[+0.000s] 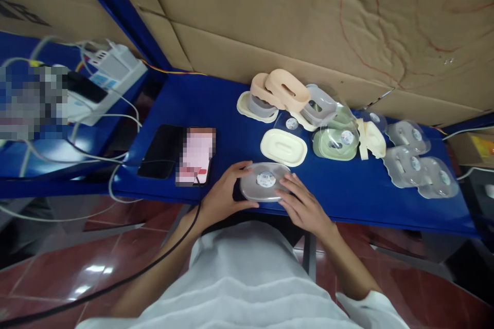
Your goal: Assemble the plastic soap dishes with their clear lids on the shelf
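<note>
An oval soap box [250,185] with a see-through lid and a round white label lies at the blue table's front edge. My left hand [222,198] grips its left end, thumb on the near side and fingers on the far side. Over its right end, the fingers of my right hand [304,203] are bent against the lid. Just behind it is a cream oval piece [283,147] with a raised middle bar. Farther back, peach oval trays with slots [289,90] are piled over a grey one [322,108]. A green soap box [334,144] stands right of them.
Several clear-lidded soap boxes [409,164] lie at the table's right, near cream pieces [372,139]. Two phones, one dark [160,151] and one lit [197,154], lie to the left. A black cable [170,249] crosses my left arm. Cardboard [270,15] stands behind; a power strip [119,82] lies left.
</note>
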`<state>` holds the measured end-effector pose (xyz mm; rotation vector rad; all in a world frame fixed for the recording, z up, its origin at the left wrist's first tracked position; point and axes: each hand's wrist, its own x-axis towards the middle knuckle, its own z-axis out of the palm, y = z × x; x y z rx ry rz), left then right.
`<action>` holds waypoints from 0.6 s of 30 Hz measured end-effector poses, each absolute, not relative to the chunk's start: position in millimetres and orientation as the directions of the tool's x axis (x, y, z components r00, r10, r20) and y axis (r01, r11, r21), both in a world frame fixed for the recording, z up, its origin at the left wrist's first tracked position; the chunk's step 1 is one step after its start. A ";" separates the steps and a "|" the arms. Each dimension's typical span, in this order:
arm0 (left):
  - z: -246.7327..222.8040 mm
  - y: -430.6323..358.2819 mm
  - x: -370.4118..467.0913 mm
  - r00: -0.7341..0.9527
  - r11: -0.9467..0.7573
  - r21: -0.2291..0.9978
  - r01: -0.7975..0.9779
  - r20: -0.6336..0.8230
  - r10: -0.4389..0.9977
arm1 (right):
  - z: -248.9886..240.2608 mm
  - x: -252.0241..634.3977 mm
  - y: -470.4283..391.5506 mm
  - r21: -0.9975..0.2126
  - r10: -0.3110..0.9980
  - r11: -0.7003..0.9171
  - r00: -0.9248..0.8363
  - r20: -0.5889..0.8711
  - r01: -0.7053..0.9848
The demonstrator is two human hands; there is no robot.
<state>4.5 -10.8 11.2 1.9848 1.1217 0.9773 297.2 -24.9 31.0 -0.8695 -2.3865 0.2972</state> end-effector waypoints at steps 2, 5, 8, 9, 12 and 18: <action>11.2 -11.1 5.9 0.353 -0.418 0.826 0.379 0.288 0.890 | 29.9 298.8 -25.9 -0.417 0.657 0.753 -0.614 0.438 0.508; 10.2 -12.1 9.2 0.341 -0.409 0.828 0.384 0.284 0.896 | 28.9 300.0 -27.7 -0.442 0.679 0.732 -0.613 0.404 0.519; 10.1 -13.9 12.4 0.347 -0.414 0.816 0.404 0.282 0.894 | 28.6 301.2 -28.3 -0.463 0.720 0.692 -0.578 0.384 0.555; 10.7 -14.8 13.5 0.358 -0.417 0.811 0.410 0.277 0.892 | 28.7 302.0 -28.3 -0.478 0.748 0.662 -0.552 0.370 0.577; 14.0 -18.7 18.3 0.399 -0.412 0.802 0.431 0.241 0.885 | 29.8 306.4 -30.6 -0.537 0.813 0.573 -0.513 0.276 0.619; 17.3 -22.3 32.4 0.434 -0.395 0.833 0.387 0.214 0.875 | 30.1 315.1 -53.1 -0.526 0.857 0.508 -0.459 0.233 0.682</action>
